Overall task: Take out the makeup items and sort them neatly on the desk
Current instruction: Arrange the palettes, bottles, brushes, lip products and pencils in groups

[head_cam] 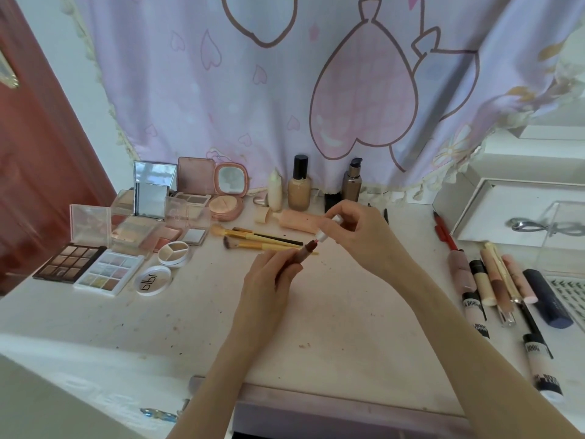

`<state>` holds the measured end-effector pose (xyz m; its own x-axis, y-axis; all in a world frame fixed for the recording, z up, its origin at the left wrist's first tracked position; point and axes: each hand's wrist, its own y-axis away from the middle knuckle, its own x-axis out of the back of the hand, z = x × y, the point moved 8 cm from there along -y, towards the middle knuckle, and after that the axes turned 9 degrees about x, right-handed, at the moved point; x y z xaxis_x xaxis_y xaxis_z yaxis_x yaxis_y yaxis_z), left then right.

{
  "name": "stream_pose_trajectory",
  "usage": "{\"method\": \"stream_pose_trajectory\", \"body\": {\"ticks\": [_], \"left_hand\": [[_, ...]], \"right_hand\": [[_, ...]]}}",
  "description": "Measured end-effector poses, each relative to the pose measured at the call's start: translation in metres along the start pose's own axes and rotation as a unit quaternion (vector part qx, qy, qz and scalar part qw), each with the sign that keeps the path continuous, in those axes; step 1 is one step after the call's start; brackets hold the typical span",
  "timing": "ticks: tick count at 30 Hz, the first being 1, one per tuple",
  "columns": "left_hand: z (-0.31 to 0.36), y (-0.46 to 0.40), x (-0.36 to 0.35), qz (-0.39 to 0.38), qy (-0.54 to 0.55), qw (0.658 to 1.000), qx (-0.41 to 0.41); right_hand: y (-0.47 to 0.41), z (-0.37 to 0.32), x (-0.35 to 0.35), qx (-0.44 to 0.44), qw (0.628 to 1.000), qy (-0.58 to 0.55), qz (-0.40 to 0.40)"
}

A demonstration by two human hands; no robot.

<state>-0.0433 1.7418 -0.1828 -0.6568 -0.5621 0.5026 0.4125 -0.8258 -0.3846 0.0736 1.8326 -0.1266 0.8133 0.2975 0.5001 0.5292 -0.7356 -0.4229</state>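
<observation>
Both hands meet above the white, stained desk [316, 312]: the left hand [269, 280] grips a slim brown lip-gloss tube [304, 251], while the right hand [357, 232] pinches its white cap [323, 236], wand tip just beside the tube's mouth. Behind them lie yellow-handled makeup brushes [262, 239]. Open eyeshadow palettes [91, 264] and mirrored compacts [190, 185] cluster at left. Two foundation bottles [299, 185] stand against a lilac heart-print curtain [285, 90]. Concealer and gloss tubes [493, 280] lie side by side at right.
</observation>
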Motion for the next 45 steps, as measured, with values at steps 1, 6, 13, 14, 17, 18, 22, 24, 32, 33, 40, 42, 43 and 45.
{"method": "stream_pose_trajectory", "body": {"ticks": [1, 6, 13, 14, 17, 18, 22, 24, 32, 33, 40, 42, 43, 45], "left_hand": [[0.000, 0.000, 0.001, 0.005, -0.008, 1.000, -0.002], [0.000, -0.001, 0.002, 0.021, -0.038, 0.999, -0.011], [-0.003, -0.001, 0.002, 0.025, -0.048, 0.999, -0.005], [-0.004, -0.002, 0.003, 0.029, -0.048, 0.998, -0.001], [-0.007, -0.004, 0.005, 0.035, -0.040, 0.998, 0.015], [-0.007, -0.004, 0.005, 0.037, -0.033, 0.999, 0.016], [-0.015, -0.005, 0.012, 0.072, 0.019, 0.996, 0.050], [-0.022, -0.006, 0.016, 0.087, 0.047, 0.992, 0.078], [-0.045, -0.011, 0.049, 0.079, 0.046, 0.990, 0.103], [-0.049, -0.013, 0.056, 0.081, 0.039, 0.990, 0.105], [-0.075, -0.020, 0.090, 0.118, 0.024, 0.984, 0.131], [-0.078, -0.020, 0.088, 0.120, 0.028, 0.984, 0.128], [-0.079, -0.020, 0.086, 0.120, 0.030, 0.984, 0.129], [-0.081, -0.020, 0.082, 0.120, 0.027, 0.984, 0.127]], "right_hand": [[-0.001, 0.000, 0.004, -0.001, 1.000, -0.009, 0.015], [-0.001, 0.001, 0.031, -0.010, 0.990, -0.039, 0.135], [0.003, 0.002, 0.057, -0.019, 0.966, -0.048, 0.252], [0.004, 0.004, 0.064, -0.022, 0.960, -0.057, 0.275], [0.008, 0.013, 0.082, -0.036, 0.942, -0.097, 0.320], [0.011, 0.018, 0.083, -0.047, 0.937, -0.113, 0.326], [0.028, 0.057, 0.049, -0.189, 0.873, -0.330, 0.305], [0.038, 0.067, 0.009, -0.282, 0.786, -0.492, 0.244], [0.043, 0.040, -0.079, -0.311, 0.711, -0.627, 0.067], [0.041, 0.038, -0.085, -0.307, 0.728, -0.611, 0.051], [0.021, 0.033, -0.110, -0.196, 0.926, -0.323, 0.020], [0.013, 0.032, -0.111, -0.157, 0.968, -0.194, 0.021], [0.009, 0.030, -0.112, -0.137, 0.978, -0.157, 0.027], [0.003, 0.027, -0.114, -0.105, 0.985, -0.134, 0.040]]}}
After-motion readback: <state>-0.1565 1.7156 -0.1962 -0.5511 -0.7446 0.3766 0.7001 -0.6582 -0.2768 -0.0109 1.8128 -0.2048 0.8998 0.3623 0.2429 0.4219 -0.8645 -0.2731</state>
